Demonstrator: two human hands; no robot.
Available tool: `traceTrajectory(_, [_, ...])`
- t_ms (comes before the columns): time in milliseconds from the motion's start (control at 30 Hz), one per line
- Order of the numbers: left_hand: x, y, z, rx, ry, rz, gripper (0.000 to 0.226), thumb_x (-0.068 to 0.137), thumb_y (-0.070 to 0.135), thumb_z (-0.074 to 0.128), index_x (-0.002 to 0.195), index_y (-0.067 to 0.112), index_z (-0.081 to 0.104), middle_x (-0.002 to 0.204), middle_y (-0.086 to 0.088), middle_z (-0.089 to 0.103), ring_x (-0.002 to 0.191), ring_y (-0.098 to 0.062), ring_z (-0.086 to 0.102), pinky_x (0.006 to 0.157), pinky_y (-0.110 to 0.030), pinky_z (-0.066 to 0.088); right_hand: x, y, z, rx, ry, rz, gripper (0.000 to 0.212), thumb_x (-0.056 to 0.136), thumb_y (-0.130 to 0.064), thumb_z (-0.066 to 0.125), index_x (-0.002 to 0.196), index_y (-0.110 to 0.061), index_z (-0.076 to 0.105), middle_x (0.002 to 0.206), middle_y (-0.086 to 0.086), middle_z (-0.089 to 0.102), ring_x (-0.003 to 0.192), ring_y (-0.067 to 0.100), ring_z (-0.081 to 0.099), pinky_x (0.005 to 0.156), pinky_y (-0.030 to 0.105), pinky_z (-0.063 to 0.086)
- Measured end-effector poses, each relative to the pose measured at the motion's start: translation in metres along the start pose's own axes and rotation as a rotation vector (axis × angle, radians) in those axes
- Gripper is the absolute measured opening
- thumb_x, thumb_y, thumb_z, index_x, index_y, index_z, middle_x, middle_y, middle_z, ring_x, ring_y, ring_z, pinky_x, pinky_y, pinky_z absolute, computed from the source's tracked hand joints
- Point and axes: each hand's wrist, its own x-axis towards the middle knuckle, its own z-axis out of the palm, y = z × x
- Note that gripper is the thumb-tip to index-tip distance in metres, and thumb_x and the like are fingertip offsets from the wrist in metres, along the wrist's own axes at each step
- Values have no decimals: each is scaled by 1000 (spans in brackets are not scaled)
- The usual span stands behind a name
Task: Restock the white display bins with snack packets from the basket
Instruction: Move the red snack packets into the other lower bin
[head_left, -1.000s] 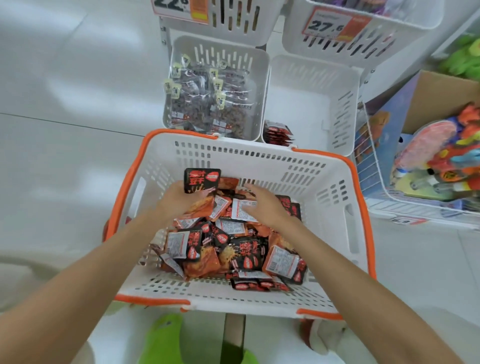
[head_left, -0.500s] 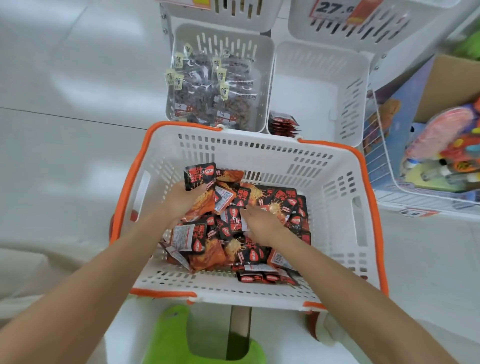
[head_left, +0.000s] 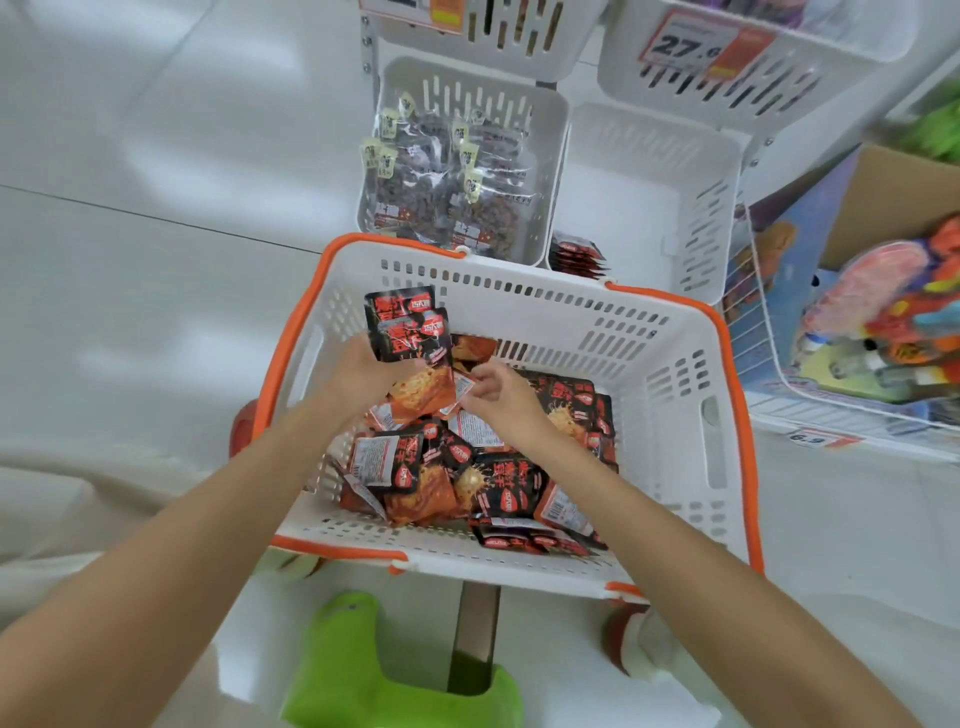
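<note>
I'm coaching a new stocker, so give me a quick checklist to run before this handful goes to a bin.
1. Left hand grips the black packets upright: ok.
2. Right hand pinches a single packet by its edge; whether it is free of the pile: cannot tell.
3. Right lower bin has room, with a few matching packets in its near corner: ok.
4. Left lower bin as target: not ok, full of dark snack bags.
5. Basket holds more loose packets: ok.
</note>
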Motion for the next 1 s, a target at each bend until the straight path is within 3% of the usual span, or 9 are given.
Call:
traceTrajectory(100, [1, -1, -17, -35, 32, 41, 32, 83, 10, 77, 95, 35, 59, 104, -2, 70, 97, -24, 67, 87, -38, 56, -7, 26, 41, -71, -192, 184, 50, 91, -29, 69, 131, -18, 41, 104, 5, 61, 88, 18, 61, 65, 24, 44])
traceTrajectory(200, [-6, -4, -22, -64, 24, 62, 32, 87, 6, 72, 98, 31, 56, 95, 7, 65, 85, -9, 62, 72, -24, 50, -15, 36, 60, -198, -243, 105, 17, 93, -17, 66, 103, -11, 53, 75, -2, 50, 66, 17, 48, 60, 29, 36])
traceTrajectory(333, [-7, -11, -27, -32, 55, 36, 28, 92, 12, 67, 115, 22, 56, 94, 12, 63, 85, -5, 60, 67, -17, 44, -4, 19, 8, -177, -29, 13, 23, 97, -15, 59, 119, -9, 65, 114, -3, 64, 104, 16, 60, 92, 34, 47])
traceTrajectory(433, [-5, -10, -21, -128, 38, -36, 36, 92, 18, 68, 125, 24, 56, 110, 5, 68, 106, -19, 64, 85, -34, 53, -1, 2, -38, 179, 129, 7, 11, 95, -13, 63, 104, -14, 69, 101, 1, 71, 96, 22, 68, 82, 35, 56])
traceTrajectory(567, [-16, 7, 15, -431, -232, -276, 29, 95, 38, 58, 120, 23, 59, 122, -1, 67, 112, -25, 65, 85, -48, 57, -11, -3, -39, 218, 92, -19, 22, 91, -14, 69, 111, -7, 65, 99, -3, 67, 87, 13, 67, 78, 28, 59])
traceTrajectory(667, [-19, 5, 32, -301, -381, -185, 32, 91, 24, 66, 122, 19, 61, 114, -6, 72, 104, -23, 70, 85, -43, 57, -18, 2, -29, 183, -30, -57, 11, 92, -16, 69, 100, -10, 72, 93, 2, 72, 84, 13, 69, 75, 23, 56])
traceTrajectory(767, [-16, -6, 27, -248, -299, -156, 45, 85, 13, 74, 126, 19, 58, 113, -4, 73, 105, -25, 69, 86, -44, 56, -17, 23, -31, 157, -126, 15, 34, 93, -24, 67, 125, -16, 65, 125, 2, 66, 115, 15, 62, 100, 33, 49])
traceTrajectory(900, [-13, -13, 15, -256, -189, -166, 30, 87, 17, 73, 113, 28, 61, 111, -1, 72, 103, -21, 67, 84, -43, 55, -16, 74, -20, -243, -338, 148, 88, 89, -31, 71, 157, -18, 16, 160, 1, 25, 147, 23, 26, 115, 29, 23])
traceTrajectory(1000, [-15, -15, 8, -266, -206, -179, 37, 87, 17, 73, 121, 21, 62, 113, -3, 73, 103, -22, 69, 90, -49, 54, -17, 97, -7, -362, -337, 221, 87, 83, -33, 78, 152, -11, 30, 158, 7, 27, 141, 26, 34, 114, 35, 32])
